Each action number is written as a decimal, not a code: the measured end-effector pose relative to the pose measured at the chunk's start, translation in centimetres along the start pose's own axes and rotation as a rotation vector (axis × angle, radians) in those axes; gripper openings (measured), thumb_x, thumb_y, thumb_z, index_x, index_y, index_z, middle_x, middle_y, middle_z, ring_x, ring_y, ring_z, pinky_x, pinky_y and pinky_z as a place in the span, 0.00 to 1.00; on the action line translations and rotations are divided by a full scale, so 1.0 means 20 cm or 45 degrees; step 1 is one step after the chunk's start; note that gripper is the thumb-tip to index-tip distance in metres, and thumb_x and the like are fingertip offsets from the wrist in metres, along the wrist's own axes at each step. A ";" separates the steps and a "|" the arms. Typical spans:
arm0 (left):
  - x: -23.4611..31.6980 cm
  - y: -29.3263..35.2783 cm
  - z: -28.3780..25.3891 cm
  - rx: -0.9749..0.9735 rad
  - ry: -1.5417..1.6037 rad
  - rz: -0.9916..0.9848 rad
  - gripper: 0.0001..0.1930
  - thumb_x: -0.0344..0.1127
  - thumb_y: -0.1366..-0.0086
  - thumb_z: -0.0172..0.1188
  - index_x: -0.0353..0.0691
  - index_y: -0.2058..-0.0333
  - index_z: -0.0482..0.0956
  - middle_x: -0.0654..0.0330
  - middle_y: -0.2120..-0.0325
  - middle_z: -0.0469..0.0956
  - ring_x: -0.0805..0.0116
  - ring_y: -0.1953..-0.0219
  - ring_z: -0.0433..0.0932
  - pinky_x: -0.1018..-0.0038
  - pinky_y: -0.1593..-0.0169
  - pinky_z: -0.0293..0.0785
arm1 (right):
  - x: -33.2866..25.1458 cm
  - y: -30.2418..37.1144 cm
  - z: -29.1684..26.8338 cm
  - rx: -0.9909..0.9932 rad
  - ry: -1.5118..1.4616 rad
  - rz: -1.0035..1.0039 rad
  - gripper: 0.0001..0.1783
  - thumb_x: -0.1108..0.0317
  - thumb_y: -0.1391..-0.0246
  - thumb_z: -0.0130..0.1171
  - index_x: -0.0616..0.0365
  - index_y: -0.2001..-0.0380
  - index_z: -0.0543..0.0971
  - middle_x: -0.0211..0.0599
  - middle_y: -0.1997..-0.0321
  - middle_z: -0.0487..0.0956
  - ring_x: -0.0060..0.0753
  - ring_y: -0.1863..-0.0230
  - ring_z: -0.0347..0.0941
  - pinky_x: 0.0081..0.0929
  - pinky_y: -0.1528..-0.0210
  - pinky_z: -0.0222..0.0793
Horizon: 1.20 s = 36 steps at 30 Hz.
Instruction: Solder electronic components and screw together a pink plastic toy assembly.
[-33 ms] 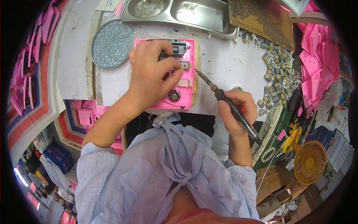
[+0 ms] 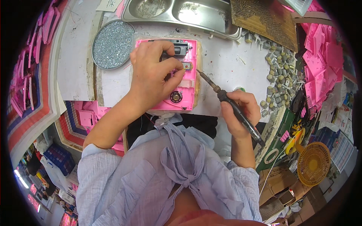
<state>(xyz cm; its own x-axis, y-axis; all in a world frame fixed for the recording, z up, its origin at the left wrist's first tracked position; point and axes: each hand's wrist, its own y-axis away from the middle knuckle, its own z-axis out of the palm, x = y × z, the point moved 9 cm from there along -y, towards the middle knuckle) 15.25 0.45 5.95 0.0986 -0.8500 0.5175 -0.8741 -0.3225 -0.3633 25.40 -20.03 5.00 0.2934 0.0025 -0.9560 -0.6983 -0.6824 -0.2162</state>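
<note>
An open pink plastic housing [image 2: 191,96] lies on the bench in front of me. Over its left half is my left hand [image 2: 152,69], thumb and forefinger pinched together beside a small metal-framed part [image 2: 187,66]. What those fingertips hold is too small to make out. A black-handled soldering iron [image 2: 238,113] is gripped in my right hand [image 2: 243,109]. Its tip points up and left, just off the housing's right edge near the small part. Inside the housing are a dark cassette-like mechanism [image 2: 181,49] at the far end and a round black speaker-like part [image 2: 175,96] at the near end.
A round tin of small screws [image 2: 113,44] stands at the left. Steel trays [image 2: 200,15] holding small metal pieces and a brown board [image 2: 264,19] lie at the back. Many small motors [image 2: 279,75] cover the bench's right side. Pink parts [image 2: 316,64] and an orange fan [image 2: 313,164] are farther right.
</note>
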 end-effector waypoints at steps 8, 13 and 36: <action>0.00 -0.01 0.00 0.015 -0.009 -0.003 0.06 0.36 0.50 0.71 0.49 0.73 0.83 0.64 0.60 0.74 0.58 0.55 0.70 0.59 0.50 0.58 | -0.03 -0.02 -0.01 -0.013 0.054 -0.048 0.17 0.77 0.52 0.73 0.61 0.59 0.80 0.32 0.74 0.79 0.18 0.77 0.69 0.17 0.75 0.60; 0.02 -0.01 0.00 -0.010 -0.085 0.031 0.06 0.37 0.47 0.70 0.48 0.71 0.83 0.64 0.60 0.74 0.58 0.55 0.70 0.58 0.49 0.58 | -0.03 -0.03 -0.01 -0.002 0.048 -0.046 0.16 0.77 0.52 0.73 0.61 0.59 0.80 0.31 0.74 0.79 0.17 0.78 0.69 0.17 0.76 0.60; 0.08 -0.09 0.03 -0.094 -0.208 0.069 0.06 0.35 0.47 0.68 0.46 0.70 0.81 0.60 0.64 0.69 0.58 0.58 0.70 0.59 0.49 0.57 | 0.04 -0.08 0.05 -0.033 0.077 -0.019 0.16 0.75 0.53 0.75 0.60 0.60 0.81 0.30 0.76 0.78 0.18 0.80 0.67 0.18 0.77 0.59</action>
<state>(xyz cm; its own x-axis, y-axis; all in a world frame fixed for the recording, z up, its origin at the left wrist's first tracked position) 17.23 -0.61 7.08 0.1209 -0.9236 0.3639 -0.9120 -0.2481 -0.3266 26.05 -18.32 4.47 0.3434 -0.0310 -0.9387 -0.6768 -0.7011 -0.2245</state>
